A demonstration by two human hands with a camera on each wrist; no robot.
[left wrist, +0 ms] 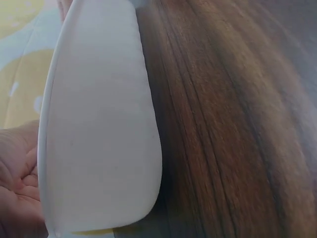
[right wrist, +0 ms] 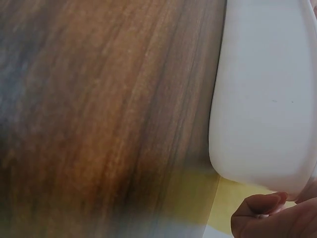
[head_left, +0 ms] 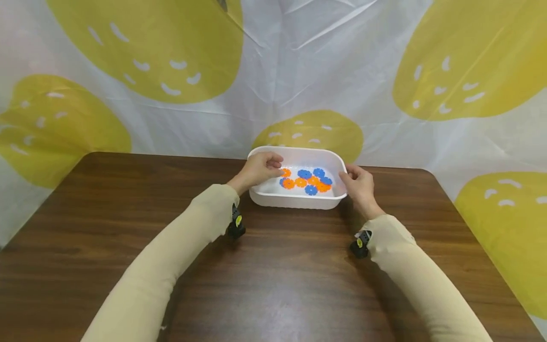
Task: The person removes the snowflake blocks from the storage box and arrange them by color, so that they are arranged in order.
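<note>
A white plastic basin (head_left: 295,201) stands at the back of the table. On its floor lie several flat flower-shaped discs, blue ones (head_left: 311,190) and orange ones (head_left: 301,182). My left hand (head_left: 258,168) reaches over the basin's left end, fingers loosely bent, its thumb tip close beside an orange disc (head_left: 286,173). No disc shows between those fingers. In the left wrist view the basin wall (left wrist: 99,124) partly covers this hand. My right hand (head_left: 360,186) grips the basin's right end, thumb at the rim and fingers around the outside.
Dark brown wood-grain table (head_left: 273,266) spreads in front of the basin. Right behind the table's far edge hangs a white curtain (head_left: 179,128) with large yellow shapes. Both wrists carry small black cameras below pale sleeves (head_left: 171,256).
</note>
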